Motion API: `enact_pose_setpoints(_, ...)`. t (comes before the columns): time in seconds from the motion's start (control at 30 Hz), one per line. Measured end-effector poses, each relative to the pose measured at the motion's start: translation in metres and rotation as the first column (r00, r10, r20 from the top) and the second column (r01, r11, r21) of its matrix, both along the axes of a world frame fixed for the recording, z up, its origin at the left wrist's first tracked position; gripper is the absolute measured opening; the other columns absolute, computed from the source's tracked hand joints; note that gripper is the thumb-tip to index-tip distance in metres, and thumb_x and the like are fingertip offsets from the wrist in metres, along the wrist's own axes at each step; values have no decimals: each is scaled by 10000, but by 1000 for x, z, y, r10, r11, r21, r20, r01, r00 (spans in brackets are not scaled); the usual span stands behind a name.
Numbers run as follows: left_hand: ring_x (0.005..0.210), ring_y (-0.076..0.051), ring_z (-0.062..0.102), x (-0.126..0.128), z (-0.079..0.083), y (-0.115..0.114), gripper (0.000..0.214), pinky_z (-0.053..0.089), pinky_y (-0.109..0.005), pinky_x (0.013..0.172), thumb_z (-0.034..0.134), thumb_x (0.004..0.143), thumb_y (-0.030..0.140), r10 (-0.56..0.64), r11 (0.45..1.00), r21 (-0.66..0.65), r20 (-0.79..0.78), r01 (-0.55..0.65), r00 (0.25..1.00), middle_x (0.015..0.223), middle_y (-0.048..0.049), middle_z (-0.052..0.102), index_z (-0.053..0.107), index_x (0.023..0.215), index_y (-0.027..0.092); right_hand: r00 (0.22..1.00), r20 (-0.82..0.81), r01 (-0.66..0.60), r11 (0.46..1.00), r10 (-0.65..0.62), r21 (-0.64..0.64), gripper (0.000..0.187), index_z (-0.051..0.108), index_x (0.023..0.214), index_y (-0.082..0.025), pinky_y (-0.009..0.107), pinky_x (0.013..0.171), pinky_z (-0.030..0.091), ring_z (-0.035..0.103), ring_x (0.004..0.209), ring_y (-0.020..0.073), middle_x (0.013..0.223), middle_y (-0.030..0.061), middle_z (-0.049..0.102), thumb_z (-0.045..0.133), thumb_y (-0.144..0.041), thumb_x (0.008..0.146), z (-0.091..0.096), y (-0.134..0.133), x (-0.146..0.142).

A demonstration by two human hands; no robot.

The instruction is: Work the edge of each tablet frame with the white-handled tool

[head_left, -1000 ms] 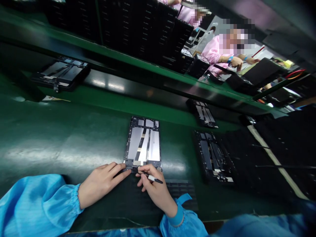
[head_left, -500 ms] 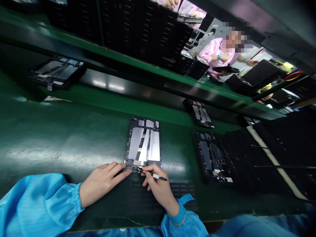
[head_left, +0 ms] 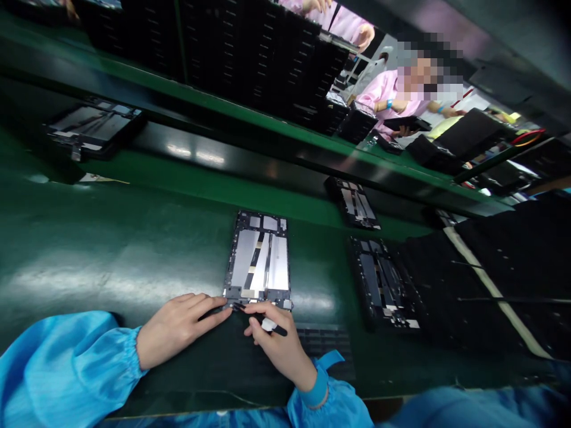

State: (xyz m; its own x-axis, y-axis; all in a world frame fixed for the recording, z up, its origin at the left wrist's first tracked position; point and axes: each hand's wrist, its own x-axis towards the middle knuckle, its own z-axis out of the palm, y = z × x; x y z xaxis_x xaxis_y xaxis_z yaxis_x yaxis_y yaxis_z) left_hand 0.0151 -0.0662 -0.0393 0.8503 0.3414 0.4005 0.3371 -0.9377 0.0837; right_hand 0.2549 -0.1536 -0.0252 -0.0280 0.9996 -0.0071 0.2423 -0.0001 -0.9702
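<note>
An opened tablet [head_left: 256,261] lies face down in front of me, its silver inner plate and dark flat cables exposed. My left hand [head_left: 178,327] is open, its fingers stretched to the tablet's lower left corner, with fingertips and thumb touching there. A slim pen-like tool [head_left: 270,325], black with a white band, is held in my right hand [head_left: 283,342], which is closed around it. Its dark front end reaches the lower edge of the tablet near my left thumb. The exact tip is too small to make out.
More opened tablets lie to the right [head_left: 381,282], behind on the conveyor [head_left: 357,202], and at far left [head_left: 91,128]. Stacked black trays [head_left: 464,285] stand at right. Dark stacks [head_left: 250,53] line the shelf above. A dark ribbed mat [head_left: 323,345] lies near my right wrist. Co-workers in pink sit opposite.
My right hand and the tool have shifted left along the tablet's lower edge, nearer my left thumb. My left hand has drawn back slightly left. The tablets on the conveyor have moved left.
</note>
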Motion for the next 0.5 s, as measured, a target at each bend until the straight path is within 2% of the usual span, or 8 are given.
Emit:
enact_pose_setpoints(0.13,917,-185,626,0,-3,2,405,516,-301,777,232,1099,175,-17,1000,-9,-5,17,1000,1176,-52,688,591,1283,217,997,61,-41,999,41,7,151,700,1014,-216,250,606,583,703,603,142,917,47,747,580,-294,969,1,2,2)
enact_pose_setpoints(0.3,935,-197,630,3,-2,-2,367,533,-317,774,305,1075,137,-18,998,-65,-54,15,998,1207,-78,675,578,1308,210,993,103,-47,998,51,-36,277,716,1001,-218,264,537,586,675,521,165,718,32,718,579,-457,977,-10,-1,3)
enact_pose_setpoints(0.4,959,-179,644,6,3,-10,359,540,-311,761,359,1054,110,16,998,-56,-131,-24,991,1239,-59,686,591,1299,233,999,16,32,994,-30,-104,441,724,977,-216,287,409,573,671,445,210,613,56,703,594,-634,925,-22,-5,3)
enact_pose_setpoints(0.47,976,-145,648,6,2,-15,301,545,-282,753,424,1056,204,18,1000,-2,-183,-19,983,1260,-18,692,618,1273,282,992,-22,119,983,-123,-137,442,717,965,-245,334,355,566,628,357,223,600,65,710,620,-670,893,-25,-6,5)
enact_pose_setpoints(0.5,996,-119,645,6,0,-17,271,548,-256,748,447,1055,280,-8,1000,27,-211,14,977,1289,21,683,636,1245,325,992,-48,111,985,-119,-133,398,715,983,-267,355,363,579,632,361,233,586,56,701,619,-646,908,-24,-6,6)
